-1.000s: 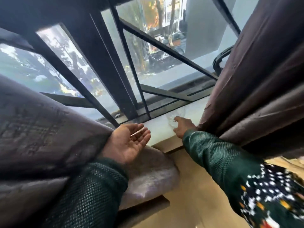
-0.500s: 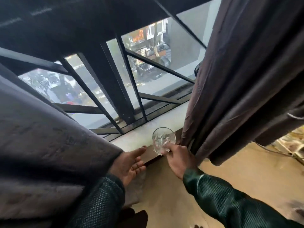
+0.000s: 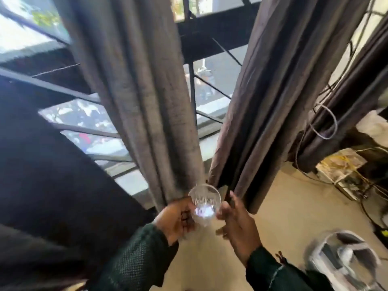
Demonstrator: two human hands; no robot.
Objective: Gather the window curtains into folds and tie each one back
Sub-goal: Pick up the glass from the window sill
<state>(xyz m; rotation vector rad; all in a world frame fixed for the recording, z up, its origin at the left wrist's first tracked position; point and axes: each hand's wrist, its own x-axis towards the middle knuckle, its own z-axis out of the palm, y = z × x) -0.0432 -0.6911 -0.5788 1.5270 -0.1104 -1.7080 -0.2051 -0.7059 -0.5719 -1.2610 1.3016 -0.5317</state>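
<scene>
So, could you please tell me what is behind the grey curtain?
Behind the grey curtain are window panes and dark metal bars. The curtain hides the stretch of window directly behind it.

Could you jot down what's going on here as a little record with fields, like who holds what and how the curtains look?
left hand: fingers on the clear cut-glass tumbler
right hand: open, touching the tumbler's other side
left grey curtain: hanging in loose folds, no tie visible
right brown curtain: hanging loose, no tie visible
window with dark bars: visible between the curtains
</scene>
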